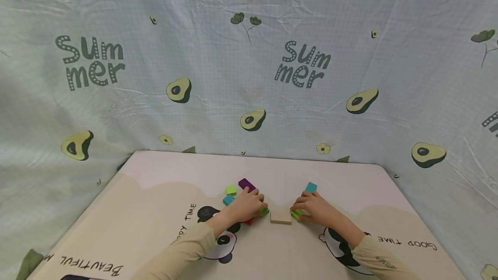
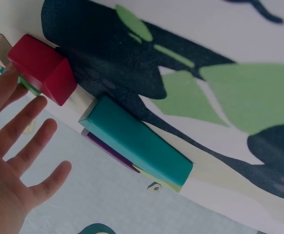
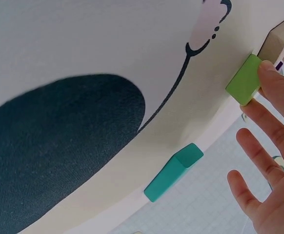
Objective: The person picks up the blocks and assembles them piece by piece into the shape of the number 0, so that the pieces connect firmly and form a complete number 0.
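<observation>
Beige sleeves (image 1: 183,245) covered my forearms. Beyond them, a wooden block (image 1: 281,218) lay between my hands. My left hand (image 1: 247,205), beside a red block (image 2: 37,63), pinched a green block (image 1: 265,211), other fingers spread. My right hand (image 1: 318,210) pinched a lime block (image 1: 296,214) between thumb and forefinger, remaining fingers apart. Farther off lay a teal block (image 1: 311,187) and a purple block (image 1: 247,183), before a printed curtain (image 1: 218,55).

Either side of a wooden block (image 1: 281,218), a bright green block (image 3: 243,82) is pinched by the right hand (image 1: 318,209), a half-hidden green block (image 1: 265,211) by the left hand (image 1: 247,205).
</observation>
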`<action>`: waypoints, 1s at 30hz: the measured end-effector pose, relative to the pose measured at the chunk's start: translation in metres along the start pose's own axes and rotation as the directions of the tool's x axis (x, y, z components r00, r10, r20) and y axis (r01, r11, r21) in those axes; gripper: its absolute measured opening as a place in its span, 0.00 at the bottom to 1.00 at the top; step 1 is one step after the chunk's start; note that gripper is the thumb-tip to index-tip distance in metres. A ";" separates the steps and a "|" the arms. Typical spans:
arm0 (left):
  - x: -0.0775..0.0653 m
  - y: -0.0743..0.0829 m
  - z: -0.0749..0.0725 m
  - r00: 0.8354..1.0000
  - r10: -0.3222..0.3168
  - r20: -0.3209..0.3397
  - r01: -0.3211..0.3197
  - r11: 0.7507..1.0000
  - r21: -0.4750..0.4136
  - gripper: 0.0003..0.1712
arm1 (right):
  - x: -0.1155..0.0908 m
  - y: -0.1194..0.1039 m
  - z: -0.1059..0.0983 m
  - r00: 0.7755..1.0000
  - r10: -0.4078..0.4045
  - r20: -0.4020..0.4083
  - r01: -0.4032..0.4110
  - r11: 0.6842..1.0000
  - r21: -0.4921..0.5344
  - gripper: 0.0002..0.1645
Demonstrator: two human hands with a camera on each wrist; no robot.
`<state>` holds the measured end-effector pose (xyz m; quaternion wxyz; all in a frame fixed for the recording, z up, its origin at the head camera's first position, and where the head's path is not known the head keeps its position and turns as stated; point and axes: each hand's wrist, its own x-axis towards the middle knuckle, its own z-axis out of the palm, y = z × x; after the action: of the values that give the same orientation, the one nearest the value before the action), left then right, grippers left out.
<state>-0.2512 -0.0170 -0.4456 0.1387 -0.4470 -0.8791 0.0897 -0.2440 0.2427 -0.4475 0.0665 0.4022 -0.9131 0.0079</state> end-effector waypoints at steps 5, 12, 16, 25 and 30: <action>0.001 0.000 0.000 1.000 -0.001 0.011 0.001 1.000 0.003 0.12 | 0.000 0.001 0.001 1.000 -0.008 -0.001 0.008 1.000 0.004 0.16; 0.000 0.000 -0.002 1.000 0.006 -0.005 -0.006 1.000 0.010 0.12 | 0.001 0.003 0.003 1.000 -0.014 -0.011 0.014 1.000 -0.025 0.16; 0.001 0.000 -0.003 1.000 0.004 0.004 -0.004 1.000 0.011 0.12 | 0.002 0.003 0.002 1.000 -0.021 -0.012 0.021 0.999 -0.037 0.16; 0.001 0.001 -0.004 1.000 0.006 0.004 -0.006 1.000 0.007 0.12 | 0.001 0.002 0.002 1.000 -0.008 -0.003 0.008 1.000 -0.028 0.16; 0.001 0.001 -0.005 1.000 0.010 0.005 -0.010 1.000 0.001 0.12 | 0.000 0.002 0.002 1.000 -0.003 0.000 0.003 1.000 -0.019 0.16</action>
<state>-0.2490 -0.0153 -0.4415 0.1361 -0.4510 -0.8773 0.0919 -0.2459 0.2440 -0.4494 0.0703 0.4029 -0.9125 -0.0008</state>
